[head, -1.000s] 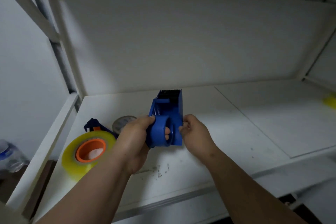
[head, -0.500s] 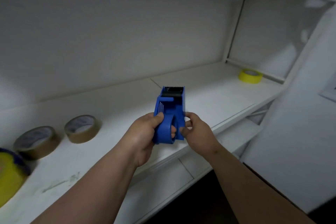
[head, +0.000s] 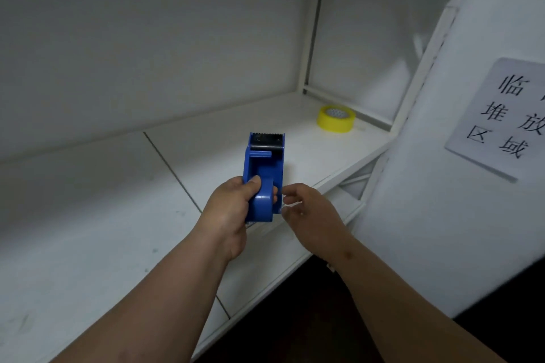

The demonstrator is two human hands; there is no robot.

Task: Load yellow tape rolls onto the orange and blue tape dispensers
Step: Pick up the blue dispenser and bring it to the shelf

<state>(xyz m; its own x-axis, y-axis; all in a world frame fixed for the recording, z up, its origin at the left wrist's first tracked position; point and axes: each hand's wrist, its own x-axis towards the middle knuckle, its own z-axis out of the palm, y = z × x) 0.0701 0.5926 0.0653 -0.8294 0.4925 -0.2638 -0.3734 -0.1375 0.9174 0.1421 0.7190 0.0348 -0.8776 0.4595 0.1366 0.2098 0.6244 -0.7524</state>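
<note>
Released by the right hand (head: 306,209), now loosely open beside it, the blue dispenser (head: 263,178) stays gripped in the left hand (head: 233,209). Reach that free hand for the yellow roll (head: 336,118) on the shelf (head: 206,138) ahead-right, keeping the dispenser level.

The printed sign (head: 513,115) is cut off by the right edge, and the blue dispenser (head: 264,177) handle is partly hidden by the left hand (head: 228,212).

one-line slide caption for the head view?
Left hand grips empty blue tape dispenser above white shelf; right hand open beside it; yellow tape roll waits far right.
</note>
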